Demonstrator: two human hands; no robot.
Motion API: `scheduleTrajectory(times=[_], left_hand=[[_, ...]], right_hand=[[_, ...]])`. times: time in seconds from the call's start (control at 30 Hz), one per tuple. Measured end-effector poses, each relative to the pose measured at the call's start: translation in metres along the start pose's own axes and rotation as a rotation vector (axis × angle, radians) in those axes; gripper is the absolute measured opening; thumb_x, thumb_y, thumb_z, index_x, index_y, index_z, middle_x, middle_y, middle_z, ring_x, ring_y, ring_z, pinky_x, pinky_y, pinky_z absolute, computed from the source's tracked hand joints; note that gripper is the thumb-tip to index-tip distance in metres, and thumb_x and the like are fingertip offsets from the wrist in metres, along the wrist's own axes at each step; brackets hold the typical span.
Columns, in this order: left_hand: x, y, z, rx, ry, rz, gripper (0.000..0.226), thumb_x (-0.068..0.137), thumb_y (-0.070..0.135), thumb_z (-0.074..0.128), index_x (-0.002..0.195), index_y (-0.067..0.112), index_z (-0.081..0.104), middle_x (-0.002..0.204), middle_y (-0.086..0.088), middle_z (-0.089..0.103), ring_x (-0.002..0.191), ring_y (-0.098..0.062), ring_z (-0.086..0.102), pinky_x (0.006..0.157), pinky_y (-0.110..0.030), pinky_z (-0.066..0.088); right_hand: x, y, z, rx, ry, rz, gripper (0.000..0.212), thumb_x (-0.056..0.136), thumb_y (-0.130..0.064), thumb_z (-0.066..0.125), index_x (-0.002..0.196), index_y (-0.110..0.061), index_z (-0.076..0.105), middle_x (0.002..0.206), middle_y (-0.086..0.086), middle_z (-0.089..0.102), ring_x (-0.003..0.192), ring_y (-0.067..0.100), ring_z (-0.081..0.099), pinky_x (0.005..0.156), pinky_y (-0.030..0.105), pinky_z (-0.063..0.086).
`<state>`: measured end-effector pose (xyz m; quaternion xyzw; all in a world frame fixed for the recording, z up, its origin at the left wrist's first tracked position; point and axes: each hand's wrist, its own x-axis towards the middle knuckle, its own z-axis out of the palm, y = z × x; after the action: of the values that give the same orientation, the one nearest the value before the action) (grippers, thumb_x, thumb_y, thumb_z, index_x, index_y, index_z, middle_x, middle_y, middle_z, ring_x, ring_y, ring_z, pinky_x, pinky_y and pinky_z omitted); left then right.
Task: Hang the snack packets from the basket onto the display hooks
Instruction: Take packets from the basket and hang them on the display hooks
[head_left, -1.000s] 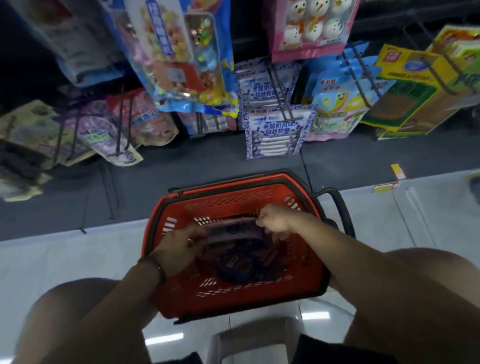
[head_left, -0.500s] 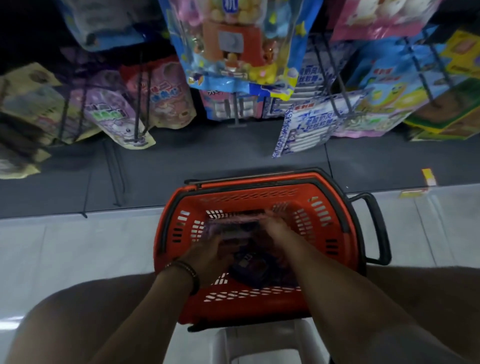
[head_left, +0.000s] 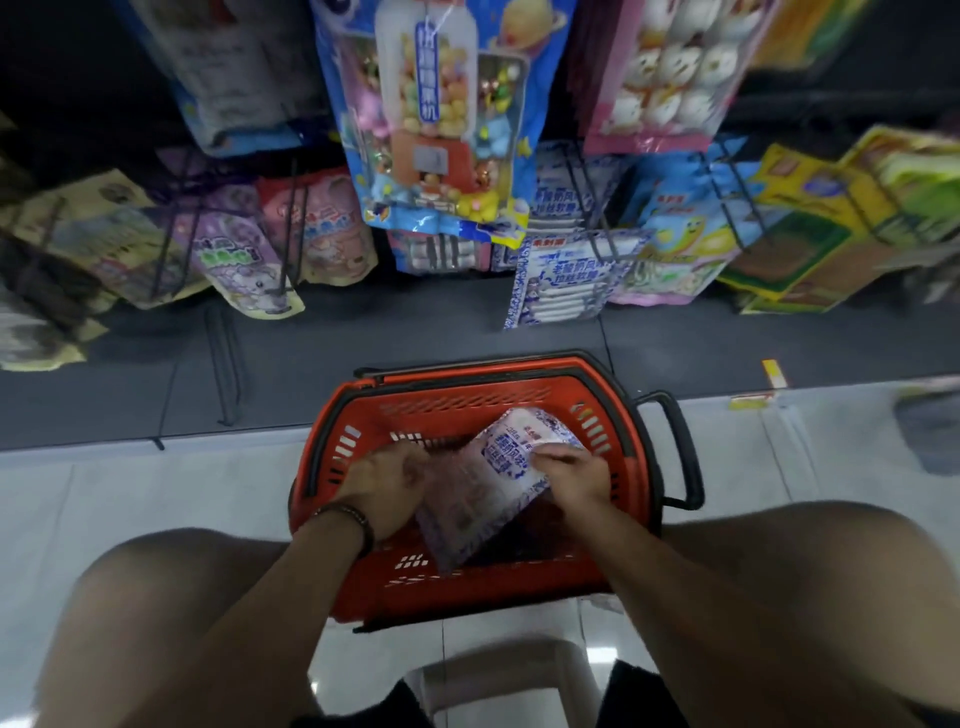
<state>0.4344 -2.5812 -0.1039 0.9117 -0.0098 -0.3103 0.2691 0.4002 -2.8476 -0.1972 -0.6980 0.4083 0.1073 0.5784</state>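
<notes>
Both hands (head_left: 387, 486) gripping white packet (head_left: 496, 475), inside red basket (head_left: 317, 499) rim

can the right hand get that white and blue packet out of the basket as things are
Probably yes. The right hand already lies on the white and blue packet, which sits tilted atop the basket contents. Nothing covers it; the left hand touches its other edge.
</notes>
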Motion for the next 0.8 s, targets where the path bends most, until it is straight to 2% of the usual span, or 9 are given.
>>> scheduleTrajectory(times=[0.13,0.2,0.33,0.4,0.47,0.5,0.57,0.7,0.8], left_hand=[[-0.028,0.016,0.002,-0.155,0.045,-0.040,0.038,0.092,0.055,0.072,0.120,0.030,0.065,0.109,0.010,0.066,0.110,-0.015,0.065,0.089,-0.021,0.042],[-0.043,0.022,0.006,-0.236,0.067,-0.039,0.074,0.077,0.067,0.072,0.134,0.022,0.062,0.112,0.010,0.065,0.114,-0.017,0.066,0.091,-0.020,0.041],[-0.059,0.014,0.011,-0.227,0.030,-0.028,0.094,0.070,0.074,0.083,0.149,0.030,0.055,0.140,0.010,0.063,0.124,-0.014,0.064,0.108,-0.031,0.050],[-0.072,0.016,0.009,-0.311,-0.004,-0.006,0.072,0.072,0.072,0.086,0.130,0.033,0.069,0.130,0.015,0.074,0.117,-0.012,0.072,0.108,-0.041,0.056],[-0.097,0.029,0.014,-0.541,0.012,0.054,0.023,0.088,0.034,0.088,0.105,0.023,0.077,0.113,0.005,0.083,0.109,-0.020,0.077,0.101,-0.043,0.061],[-0.106,0.032,0.019,-0.693,0.046,0.051,0.013,0.092,0.017,0.084,0.101,0.018,0.074,0.109,-0.003,0.084,0.107,-0.027,0.078,0.096,-0.043,0.063],[-0.123,0.038,0.025,-0.924,0.105,0.032,0.016,0.094,0.007,0.079,0.105,0.010,0.067,0.109,-0.010,0.083,0.105,-0.034,0.078,0.084,-0.038,0.065],[-0.132,0.043,0.028,-0.957,0.220,0.059,0.031,0.093,0.009,0.081,0.117,0.002,0.063,0.106,-0.004,0.084,0.100,-0.023,0.080,0.072,-0.022,0.063],[-0.137,0.043,0.033,-0.942,0.263,0.083,0.035,0.091,0.010,0.083,0.120,0.004,0.065,0.109,-0.003,0.083,0.106,-0.023,0.078,0.074,-0.019,0.062]], right_hand=[[-0.039,-0.041,-0.027,0.109,-0.157,0.020,0.018,0.079,-0.006,0.091,0.079,-0.023,0.086,0.086,0.003,0.083,0.081,0.022,0.073,0.076,0.044,0.060],[-0.058,-0.062,-0.044,0.144,-0.220,-0.027,0.018,0.081,-0.001,0.088,0.081,-0.019,0.086,0.082,0.001,0.081,0.078,0.020,0.073,0.074,0.041,0.058],[-0.097,-0.091,-0.076,0.172,-0.405,-0.125,0.015,0.085,0.004,0.082,0.091,-0.009,0.081,0.087,0.002,0.080,0.074,0.015,0.073,0.064,0.029,0.053],[-0.109,-0.094,-0.084,0.231,-0.442,-0.220,0.017,0.086,0.007,0.080,0.085,-0.010,0.078,0.091,0.002,0.080,0.081,0.017,0.074,0.072,0.032,0.054],[-0.120,-0.092,-0.086,0.269,-0.380,-0.338,0.024,0.087,0.011,0.076,0.081,-0.012,0.076,0.089,-0.001,0.079,0.086,0.013,0.074,0.083,0.032,0.054],[-0.123,-0.086,-0.085,0.295,-0.347,-0.364,0.024,0.089,0.012,0.074,0.084,-0.012,0.074,0.090,-0.002,0.078,0.087,0.012,0.074,0.086,0.032,0.055],[-0.133,-0.071,-0.085,0.396,-0.315,-0.312,0.027,0.089,0.010,0.076,0.101,-0.011,0.066,0.101,0.005,0.075,0.094,0.021,0.074,0.090,0.040,0.059],[-0.147,-0.043,-0.086,0.415,-0.479,-0.128,0.077,0.081,-0.010,0.089,0.142,-0.014,0.041,0.137,0.019,0.066,0.123,0.041,0.069,0.110,0.063,0.052],[-0.163,-0.043,-0.085,0.310,-0.690,-0.211,0.051,0.098,-0.007,0.073,0.146,-0.009,0.055,0.139,0.017,0.071,0.128,0.040,0.068,0.110,0.064,0.051]])
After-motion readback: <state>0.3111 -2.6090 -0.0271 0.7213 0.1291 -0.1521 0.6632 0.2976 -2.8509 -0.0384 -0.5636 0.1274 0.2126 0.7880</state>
